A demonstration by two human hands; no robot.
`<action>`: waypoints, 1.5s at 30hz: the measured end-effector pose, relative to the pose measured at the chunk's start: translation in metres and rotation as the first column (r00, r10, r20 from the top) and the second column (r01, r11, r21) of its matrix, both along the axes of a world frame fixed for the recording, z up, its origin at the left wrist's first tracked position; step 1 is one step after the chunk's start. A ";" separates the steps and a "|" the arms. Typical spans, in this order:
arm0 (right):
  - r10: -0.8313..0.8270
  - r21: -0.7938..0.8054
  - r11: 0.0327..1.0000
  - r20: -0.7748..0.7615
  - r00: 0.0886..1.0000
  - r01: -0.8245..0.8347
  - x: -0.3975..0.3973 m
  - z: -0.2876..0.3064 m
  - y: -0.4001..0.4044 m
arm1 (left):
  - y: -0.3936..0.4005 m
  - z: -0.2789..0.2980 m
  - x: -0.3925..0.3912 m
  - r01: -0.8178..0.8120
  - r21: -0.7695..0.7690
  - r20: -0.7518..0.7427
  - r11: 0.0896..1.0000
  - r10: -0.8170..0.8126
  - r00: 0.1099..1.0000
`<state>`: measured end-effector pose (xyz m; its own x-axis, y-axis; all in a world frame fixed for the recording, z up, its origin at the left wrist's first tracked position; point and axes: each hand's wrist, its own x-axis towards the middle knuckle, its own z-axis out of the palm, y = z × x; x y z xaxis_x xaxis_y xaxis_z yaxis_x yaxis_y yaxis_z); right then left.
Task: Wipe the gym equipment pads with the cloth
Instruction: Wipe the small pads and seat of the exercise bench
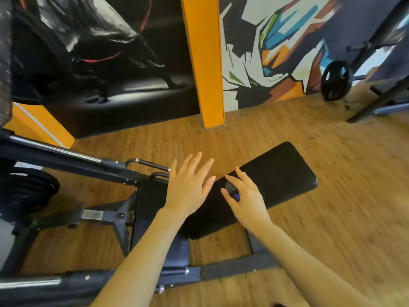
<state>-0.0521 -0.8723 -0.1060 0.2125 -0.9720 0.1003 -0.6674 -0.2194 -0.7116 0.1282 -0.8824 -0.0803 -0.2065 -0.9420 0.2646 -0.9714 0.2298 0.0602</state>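
A black padded bench seat (278,173) lies across the middle of the head view, angled up to the right. My right hand (245,196) is over its near half, fingers curled round a small dark object with a blue spot (233,192); I cannot tell what it is. My left hand (188,185) hovers with straight, spread fingers over the pad's left end, beside the machine's handles. No cloth is clearly visible.
The machine's black steel frame (106,218) and chrome bar (55,149) run along the left and bottom. An orange pillar (208,63) stands behind on the wooden floor (332,229). A weight plate (335,80) and a rack (380,94) are at far right.
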 end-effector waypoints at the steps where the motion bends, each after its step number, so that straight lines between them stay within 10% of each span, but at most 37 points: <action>1: -0.017 -0.002 1.000 -0.005 1.000 0.017 -0.013 0.004 0.001 | 0.001 0.003 -0.013 0.014 0.008 0.000 1.000 -0.014 1.000; 29: -0.422 -0.104 0.903 -0.026 0.906 0.418 -0.566 0.030 0.030 | -0.031 0.017 -0.564 0.388 -0.013 0.057 0.922 -0.387 0.921; 45: -0.636 -0.112 0.770 -0.077 0.767 0.628 -0.796 0.035 -0.085 | -0.180 0.006 -0.815 0.612 0.015 0.035 0.791 -0.612 0.790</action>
